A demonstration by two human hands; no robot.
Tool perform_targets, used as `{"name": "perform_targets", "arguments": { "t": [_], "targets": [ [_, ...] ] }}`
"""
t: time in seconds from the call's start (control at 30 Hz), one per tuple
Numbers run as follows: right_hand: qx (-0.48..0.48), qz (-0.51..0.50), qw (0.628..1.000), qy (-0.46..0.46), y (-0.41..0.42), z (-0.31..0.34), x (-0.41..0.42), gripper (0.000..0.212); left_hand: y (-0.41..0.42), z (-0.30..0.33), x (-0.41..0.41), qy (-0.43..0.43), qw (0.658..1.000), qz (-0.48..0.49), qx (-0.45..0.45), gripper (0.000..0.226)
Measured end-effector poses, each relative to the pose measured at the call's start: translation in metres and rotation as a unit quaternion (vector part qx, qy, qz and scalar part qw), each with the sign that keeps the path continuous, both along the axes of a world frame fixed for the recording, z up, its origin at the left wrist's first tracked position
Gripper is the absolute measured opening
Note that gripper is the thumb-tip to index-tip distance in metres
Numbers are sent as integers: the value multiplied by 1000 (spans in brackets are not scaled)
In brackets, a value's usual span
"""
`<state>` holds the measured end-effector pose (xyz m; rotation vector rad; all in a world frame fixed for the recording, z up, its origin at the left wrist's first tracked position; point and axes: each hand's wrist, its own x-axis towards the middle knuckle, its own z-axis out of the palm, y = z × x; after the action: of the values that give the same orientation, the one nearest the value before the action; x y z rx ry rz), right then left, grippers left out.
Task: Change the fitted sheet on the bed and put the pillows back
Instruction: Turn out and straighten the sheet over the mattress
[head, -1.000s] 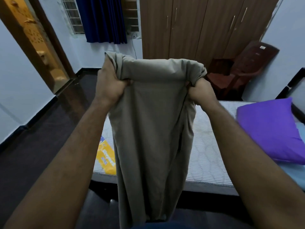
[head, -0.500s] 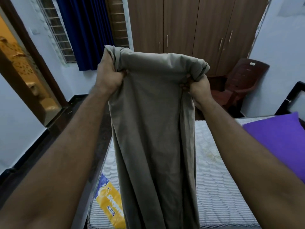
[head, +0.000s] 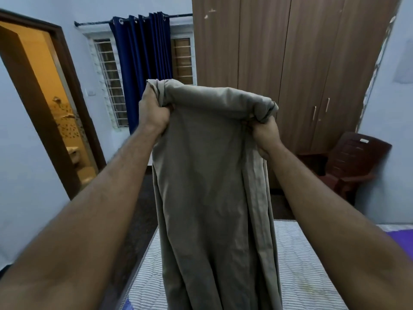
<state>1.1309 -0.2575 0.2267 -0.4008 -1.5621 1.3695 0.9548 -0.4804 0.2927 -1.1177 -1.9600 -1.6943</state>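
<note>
Right now the bare mattress (head: 301, 271) is lying stripped below me, its striped quilted top showing on both sides of the cloth, which I judge means the old cover is off and the fresh one is not yet on. I am holding the grey fitted sheet (head: 212, 186) up at arm's length in front of me, over the near end of the bed, so that its length is hanging free and falling straight instead of dragging in a heap; the bottom of it is running out of view, so I cannot tell whether it is touching the mattress. A sliver of the purple pillow (head: 400, 237) is showing at the right edge, lying well aside, I suppose to keep the bed open for spreading. My left hand (head: 154, 114) is gripping one bunched top corner, fingers curled tight into the fabric, and my right hand (head: 264, 136) is clenching the other gathered corner, the edge between them stretching taut so I can find how the sheet is oriented.
</note>
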Motion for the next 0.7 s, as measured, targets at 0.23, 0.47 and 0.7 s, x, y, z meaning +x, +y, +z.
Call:
{"name": "perform_targets", "arguments": {
  "t": [0.23,0.47,0.7],
  "targets": [
    [-95,26,993,-65,50,-18,-7,29,39,-35,-3,-184,979,-81,4,51],
    [-178,8,962,-205,78,-136,19,26,56,-173,0,-330,933,-125,-74,27],
    [-194,15,924,-329,67,-247,85,32,20,-294,21,-368,885,-209,-196,29]
  ]
}}
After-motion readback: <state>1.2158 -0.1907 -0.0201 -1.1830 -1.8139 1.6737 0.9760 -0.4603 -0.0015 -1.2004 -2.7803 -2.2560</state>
